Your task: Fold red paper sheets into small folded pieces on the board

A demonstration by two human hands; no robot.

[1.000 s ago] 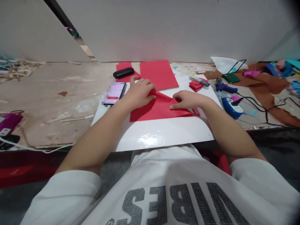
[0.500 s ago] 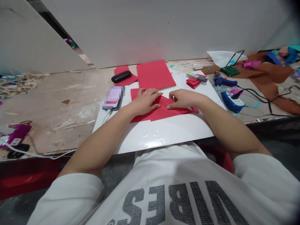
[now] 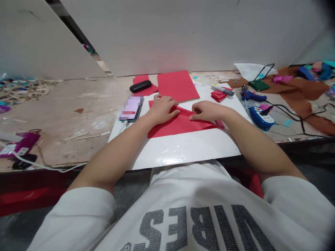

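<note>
A red sheet (image 3: 180,125), which looks like paper or thin foam, lies folded on the white board (image 3: 180,153) before me. My left hand (image 3: 163,109) rests on the sheet's left part, fingers over its upper edge and thumb spread away on top. At the upper right edge, my right hand (image 3: 205,111) has thumb and curled fingers closed on the sheet. Its right end narrows towards a pinkish-red tool handle (image 3: 220,123), mostly hidden under it.
Behind stand a red rectangular panel (image 3: 178,85), a black case (image 3: 140,86) and a phone (image 3: 132,108). To the right lie small red pieces with a grey cutter (image 3: 222,90), a blue glue gun (image 3: 252,96) and a blue power strip (image 3: 261,118) with cables. Wood scraps (image 3: 23,89) litter the left.
The view has shifted slightly. The step in the red sheet's near edge has evened out, and its fold is raised a little more between my hands. Both hands stay on it.
</note>
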